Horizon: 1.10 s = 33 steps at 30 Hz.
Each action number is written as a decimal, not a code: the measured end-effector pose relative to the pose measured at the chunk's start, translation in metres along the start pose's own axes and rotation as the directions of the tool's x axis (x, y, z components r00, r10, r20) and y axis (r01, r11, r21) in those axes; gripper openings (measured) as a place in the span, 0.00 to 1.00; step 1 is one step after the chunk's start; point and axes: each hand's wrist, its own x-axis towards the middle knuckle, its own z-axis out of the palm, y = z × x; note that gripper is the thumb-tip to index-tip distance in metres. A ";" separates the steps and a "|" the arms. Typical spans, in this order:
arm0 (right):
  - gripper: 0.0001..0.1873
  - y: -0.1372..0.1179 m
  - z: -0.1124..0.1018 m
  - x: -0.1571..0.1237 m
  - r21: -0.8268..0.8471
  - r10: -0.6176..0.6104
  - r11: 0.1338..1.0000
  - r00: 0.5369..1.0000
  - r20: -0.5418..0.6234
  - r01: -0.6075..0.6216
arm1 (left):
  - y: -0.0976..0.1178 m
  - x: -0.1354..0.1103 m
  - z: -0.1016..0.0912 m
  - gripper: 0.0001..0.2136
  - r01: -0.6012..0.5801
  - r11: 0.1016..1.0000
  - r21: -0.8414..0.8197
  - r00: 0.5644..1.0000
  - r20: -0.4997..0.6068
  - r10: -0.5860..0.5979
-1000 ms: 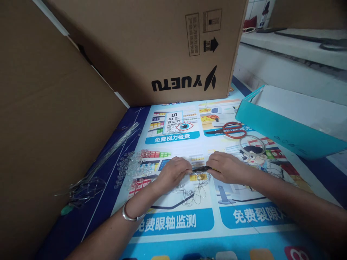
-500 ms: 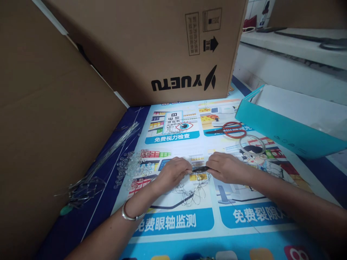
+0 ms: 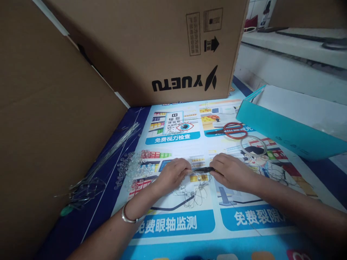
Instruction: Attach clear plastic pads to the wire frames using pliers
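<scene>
Dark tool: at frame centre, long axis left-right, bridging both hands.
Right hand: fingers closed on the tool's right end.
Left hand: fingertips pinched narrow at the tool's left tip; what they pinch is too small to tell.
Loose wire: tangled just below the hands.
Room: clear beads just left of the left hand; scissors and teal box well apart, upper right.

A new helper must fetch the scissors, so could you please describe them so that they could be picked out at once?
In front of the cardboard box marked YUETU lies a printed poster, with a teal box at its right edge. The scissors lie on the poster just left of that teal box, beyond a clear ring; only they have red handles.
</scene>
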 end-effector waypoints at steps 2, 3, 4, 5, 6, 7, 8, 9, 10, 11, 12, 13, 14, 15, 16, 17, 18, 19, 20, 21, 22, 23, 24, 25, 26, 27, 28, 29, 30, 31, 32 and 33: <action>0.12 -0.004 0.001 0.000 -0.012 0.001 1.000 1.000 -0.003 -0.001 | 0.000 0.000 0.000 0.06 -0.007 1.000 -0.002 1.000 -0.004 0.007; 0.12 -0.005 0.001 0.000 -0.019 0.003 1.000 1.000 -0.007 -0.003 | 0.000 0.000 0.000 0.06 -0.010 1.000 -0.002 1.000 -0.002 0.010; 0.12 -0.007 0.001 0.000 -0.029 0.005 1.000 1.000 -0.012 -0.005 | 0.001 0.000 0.000 0.06 -0.013 1.000 -0.002 1.000 0.000 0.013; 0.12 -0.009 0.002 0.000 -0.041 0.007 0.999 1.000 -0.017 -0.007 | 0.001 0.000 0.000 0.06 -0.013 1.000 0.002 1.000 0.001 0.013; 0.12 -0.010 0.002 0.000 -0.055 0.009 0.998 1.000 -0.021 -0.010 | 0.001 0.000 0.000 0.06 -0.012 1.000 0.009 1.000 0.002 0.012; 0.12 -0.011 0.002 0.000 -0.070 0.011 0.997 1.000 -0.025 -0.013 | 0.002 0.000 0.000 0.06 -0.009 1.000 0.020 1.000 0.003 0.009; 0.12 -0.013 0.002 0.000 -0.084 0.011 0.996 1.000 -0.028 -0.014 | 0.002 0.000 0.000 0.06 -0.006 0.999 0.033 1.000 0.004 0.005; 0.12 -0.014 0.003 0.000 -0.097 0.010 0.995 0.999 -0.031 -0.013 | 0.003 0.000 0.000 0.06 -0.002 0.999 0.048 1.000 0.003 0.002; 0.12 -0.015 0.003 0.000 -0.109 0.007 0.994 0.999 -0.034 -0.011 | 0.004 0.000 0.000 0.06 0.001 0.998 0.063 1.000 0.001 -0.001; 0.12 -0.015 0.004 -0.001 -0.122 0.005 0.993 0.999 -0.037 -0.009 | 0.005 0.000 0.000 0.06 0.003 0.997 0.076 1.000 0.000 -0.003; 0.12 -0.016 0.005 -0.001 -0.134 0.001 0.991 0.999 -0.038 -0.006 | 0.006 0.001 0.000 0.06 0.005 0.996 0.089 1.000 -0.001 -0.005; 0.12 -0.017 0.006 -0.001 -0.145 -0.003 0.989 0.999 -0.037 -0.002 | 0.007 0.001 0.000 0.06 0.006 0.995 0.100 1.000 -0.002 -0.006; 0.12 -0.017 0.007 -0.002 -0.155 -0.006 0.988 0.999 -0.034 0.001 | 0.007 0.001 0.000 0.06 0.007 0.994 0.112 1.000 -0.002 -0.007; 0.11 -0.018 0.008 -0.002 -0.163 -0.008 0.987 1.000 -0.029 0.004 | 0.008 0.001 0.000 0.06 0.008 0.992 0.124 1.000 -0.002 -0.008; 0.11 -0.018 0.008 -0.002 -0.169 -0.010 0.986 1.000 -0.025 0.006 | 0.009 0.002 0.000 0.06 0.010 0.991 0.136 1.000 -0.001 -0.010; 0.11 -0.018 0.009 -0.002 -0.173 -0.012 0.985 1.000 -0.020 0.009 | 0.009 0.002 0.000 0.07 0.013 0.989 0.149 1.000 0.000 -0.013; 0.11 -0.018 0.009 -0.002 -0.175 -0.015 0.985 1.000 -0.016 0.012 | 0.010 0.002 0.000 0.07 0.016 0.987 0.160 1.000 0.004 -0.017; 0.11 -0.018 0.010 -0.002 -0.175 -0.018 0.984 1.000 -0.013 0.015 | 0.010 0.002 0.000 0.07 0.019 0.985 0.169 1.000 0.008 -0.021; 0.10 -0.019 0.010 -0.002 -0.174 -0.022 0.985 1.000 -0.010 0.020 | 0.010 0.002 0.000 0.07 0.021 0.984 0.175 1.000 0.011 -0.023; 0.10 -0.019 0.010 -0.001 -0.173 -0.026 0.985 1.000 -0.008 0.025 | 0.010 0.002 0.000 0.07 0.022 0.984 0.178 1.000 0.013 -0.025; 0.10 -0.019 0.010 -0.001 -0.171 -0.029 0.985 1.000 -0.007 0.028 | 0.011 0.002 0.000 0.07 0.022 0.984 0.178 1.000 0.015 -0.025; 0.10 -0.019 0.010 -0.001 -0.170 -0.030 0.985 1.000 -0.005 0.029 | 0.011 0.002 0.000 0.07 0.022 0.984 0.179 1.000 0.015 -0.025; 0.10 -0.019 0.009 -0.001 -0.170 -0.029 0.985 1.000 -0.003 0.028 | 0.010 0.002 0.000 0.07 0.022 0.983 0.180 1.000 0.015 -0.025; 0.10 -0.018 0.009 -0.001 -0.171 -0.028 0.985 1.000 -0.002 0.027 | 0.010 0.002 0.000 0.07 0.024 0.983 0.182 1.000 0.015 -0.027; 0.10 -0.018 0.009 -0.001 -0.172 -0.028 0.985 1.000 0.001 0.027 | 0.010 0.002 0.000 0.07 0.028 0.982 0.187 0.999 0.016 -0.032; 0.09 -0.018 0.009 -0.001 -0.173 -0.029 0.984 1.000 0.004 0.029 | 0.010 0.002 0.001 0.07 0.035 0.980 0.193 0.999 0.016 -0.039; 0.09 -0.018 0.009 -0.001 -0.174 -0.031 0.984 0.999 0.007 0.032 | 0.009 0.002 0.001 0.07 0.041 0.979 0.199 0.999 0.017 -0.046; 0.09 -0.018 0.009 0.000 -0.174 -0.033 0.984 0.999 0.008 0.034 | 0.009 0.002 0.001 0.07 0.047 0.978 0.204 0.998 0.019 -0.052; 0.09 -0.018 0.009 0.000 -0.174 -0.036 0.984 0.999 0.011 0.038 | 0.009 0.002 0.002 0.07 0.050 0.977 0.207 0.998 0.020 -0.056; 0.09 -0.017 0.009 0.001 -0.174 -0.038 0.984 0.999 0.012 0.040 | 0.009 0.002 0.002 0.07 0.053 0.976 0.209 0.998 0.020 -0.059; 0.10 -0.017 0.010 0.001 -0.174 -0.039 0.984 0.999 0.011 0.041 | 0.009 0.002 0.002 0.07 0.055 0.976 0.211 0.998 0.020 -0.061; 0.10 -0.017 0.010 0.002 -0.174 -0.039 0.984 0.999 0.009 0.040 | 0.009 0.002 0.002 0.07 0.058 0.976 0.212 0.998 0.017 -0.063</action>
